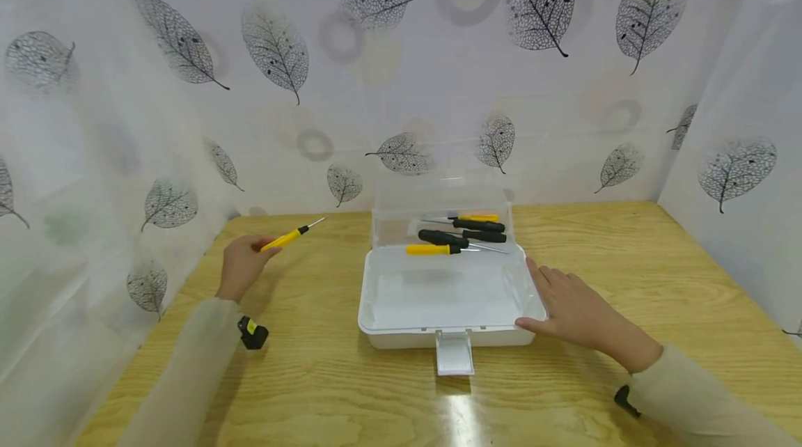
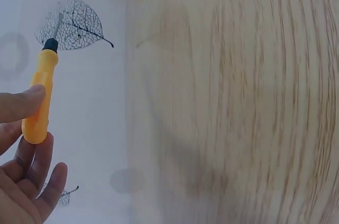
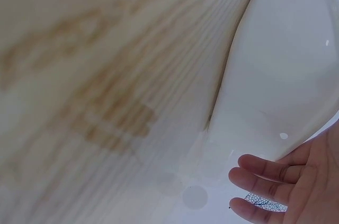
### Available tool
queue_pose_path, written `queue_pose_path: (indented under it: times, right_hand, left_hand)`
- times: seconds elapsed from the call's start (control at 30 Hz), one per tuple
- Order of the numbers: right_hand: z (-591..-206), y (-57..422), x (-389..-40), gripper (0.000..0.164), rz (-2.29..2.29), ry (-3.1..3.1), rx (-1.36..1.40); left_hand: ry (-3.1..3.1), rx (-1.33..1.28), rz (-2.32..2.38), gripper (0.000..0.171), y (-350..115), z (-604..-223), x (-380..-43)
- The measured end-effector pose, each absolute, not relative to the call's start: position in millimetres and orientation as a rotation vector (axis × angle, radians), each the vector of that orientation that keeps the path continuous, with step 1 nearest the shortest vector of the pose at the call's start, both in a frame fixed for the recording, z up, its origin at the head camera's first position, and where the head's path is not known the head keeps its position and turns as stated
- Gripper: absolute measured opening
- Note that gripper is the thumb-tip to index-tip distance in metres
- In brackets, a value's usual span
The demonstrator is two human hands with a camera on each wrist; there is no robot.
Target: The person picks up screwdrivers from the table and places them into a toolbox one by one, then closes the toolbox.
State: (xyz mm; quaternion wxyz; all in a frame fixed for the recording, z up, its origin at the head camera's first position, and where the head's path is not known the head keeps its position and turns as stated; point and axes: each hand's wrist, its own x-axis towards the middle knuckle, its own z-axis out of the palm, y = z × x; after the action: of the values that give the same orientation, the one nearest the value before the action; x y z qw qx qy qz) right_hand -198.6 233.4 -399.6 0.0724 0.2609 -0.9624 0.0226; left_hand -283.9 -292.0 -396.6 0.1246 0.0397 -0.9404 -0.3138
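Observation:
A yellow-handled screwdriver [image 1: 285,239] with a black collar and thin metal shaft is pinched in my left hand [image 1: 243,267], left of the box. The left wrist view shows the thumb pressed on the screwdriver's handle [image 2: 41,97], its tip pointing away from the hand. My right hand [image 1: 573,308] rests at the right side of an open white plastic box [image 1: 370,294]. Its thumb lies by the front right corner and its other fingers stretch along the side. In the right wrist view, these fingers [image 3: 265,181] are straight beside the box wall [image 3: 275,65].
Several black-handled screwdrivers [image 1: 479,225] and a yellow-handled one [image 1: 432,250] lie across the clear raised lid [image 1: 395,231] and the box's back edge. A white latch [image 1: 454,355] hangs at the front. Behind the wooden table [image 1: 313,391] hangs a leaf-patterned curtain [image 1: 407,85].

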Motion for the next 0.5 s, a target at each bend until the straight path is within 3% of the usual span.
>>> queue_pose_path:
  times: [0.5]
  right_hand:
    - [-400, 234, -198, 0.100, 0.090, -2.934, 0.756]
  left_hand:
    - [-2.691, 0.029, -0.918, 0.029, -267, -380, -279]
